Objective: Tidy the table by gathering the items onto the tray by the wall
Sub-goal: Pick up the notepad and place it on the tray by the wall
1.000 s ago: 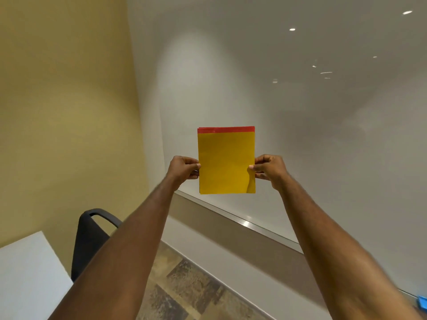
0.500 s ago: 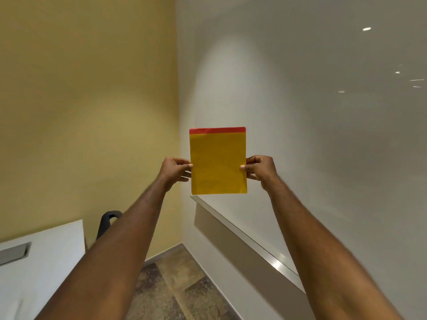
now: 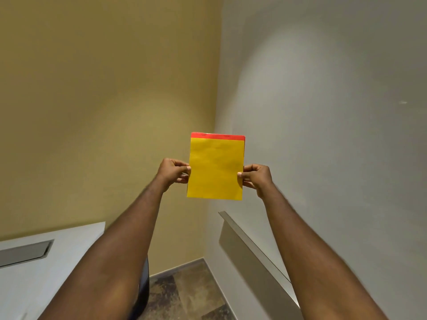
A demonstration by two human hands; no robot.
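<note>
A yellow notepad (image 3: 216, 168) with a red strip along its top edge is held upright in the air in front of a room corner. My left hand (image 3: 172, 172) pinches its left edge and my right hand (image 3: 255, 177) pinches its right edge, both arms stretched forward. No tray is in view.
A white table (image 3: 46, 262) with a grey cable hatch (image 3: 24, 251) lies at the lower left. A dark chair back (image 3: 142, 287) shows behind my left forearm. A metal ledge (image 3: 251, 245) runs along the whiteboard wall at right. Stone floor tiles (image 3: 184, 292) lie below.
My view has swung to the left: the yellow wall and the white table now fill more of the frame. Both hands keep the same hold on the notepad.
</note>
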